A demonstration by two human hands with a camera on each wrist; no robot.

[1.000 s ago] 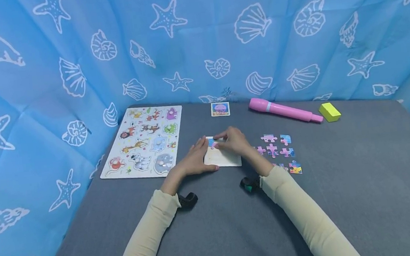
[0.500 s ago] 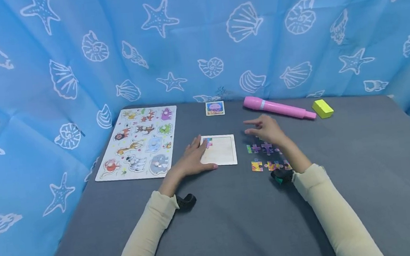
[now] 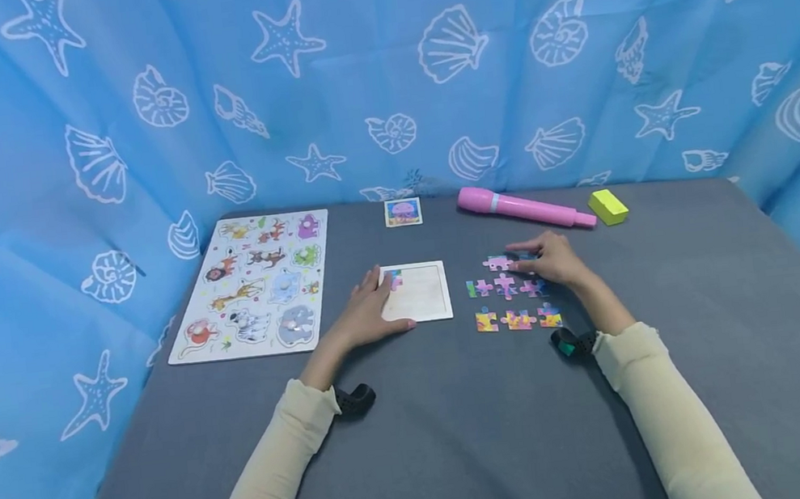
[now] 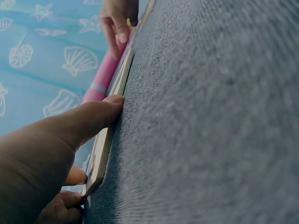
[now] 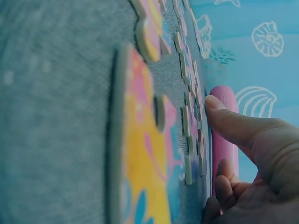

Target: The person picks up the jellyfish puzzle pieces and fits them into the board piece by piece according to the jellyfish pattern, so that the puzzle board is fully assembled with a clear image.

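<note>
My left hand [image 3: 364, 312] holds a square wooden puzzle tray [image 3: 419, 296] at its left side, the thumb on the near edge and the fingers round the far left corner. In the left wrist view the thumb presses the edge of the tray [image 4: 103, 149]. A coloured patch of puzzle [image 3: 396, 279] lies in the tray's far left corner, partly behind the fingers. To the right, my right hand [image 3: 553, 259] is over the far row of loose pieces, thumb and index finger apart, fingertips right at a pink jigsaw piece [image 3: 497, 263]. Another piece there is mostly hidden by the hand.
Several jigsaw pieces [image 3: 505, 286] lie in rows right of the tray. An animal peg-puzzle board [image 3: 234, 344] is at left. Behind stand a small jellyfish picture card [image 3: 403, 212], a pink microphone-like stick [image 3: 527, 209] and a yellow block [image 3: 609, 207]. A blue shell-print curtain [image 3: 353, 83] borders the table.
My right hand has left the tray, uncovering the coloured patch in its corner, and has moved right to the loose pieces. My left hand stays on the tray. The head view has shifted slightly.
</note>
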